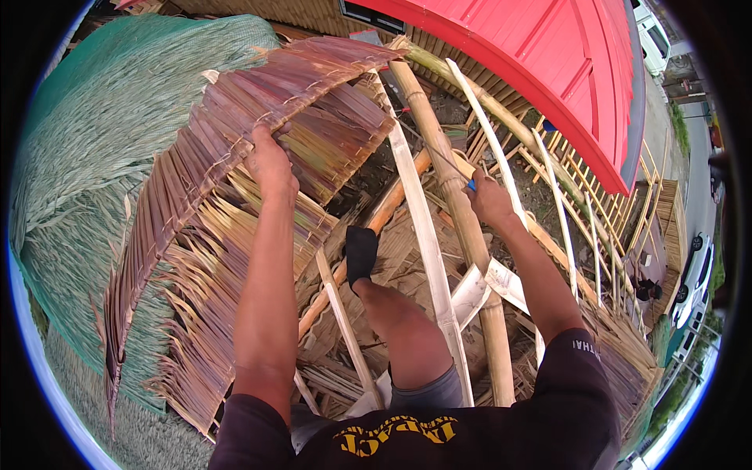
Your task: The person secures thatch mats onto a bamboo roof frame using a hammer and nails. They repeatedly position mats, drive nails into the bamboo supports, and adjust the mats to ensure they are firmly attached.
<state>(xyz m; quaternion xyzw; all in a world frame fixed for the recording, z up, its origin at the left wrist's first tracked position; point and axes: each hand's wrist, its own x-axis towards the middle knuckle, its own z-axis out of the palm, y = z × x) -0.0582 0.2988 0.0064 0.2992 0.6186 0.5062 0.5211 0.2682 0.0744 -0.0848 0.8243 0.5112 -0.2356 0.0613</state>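
My left hand (271,163) is closed around the edge of a long palm-leaf thatch panel (184,160). The panel is brownish purple, stitched along one edge, and bows from the upper middle down to the left. Beneath it lie more overlapping thatch panels (227,266) with ragged ends. My right hand (493,202) is closed on the blue handle of a long thin tool (442,157). Its dark, narrow shaft points up and left across a thick bamboo pole (450,184); the exact kind of tool cannot be made out.
Pale split-bamboo strips (423,227) cross the open roof frame. My bent leg wears a black sock (361,252) and rests among the poles. Green netting (117,102) covers thatch at left. A red metal roof (540,63) stands at upper right; parked vehicles (694,270) lie beyond.
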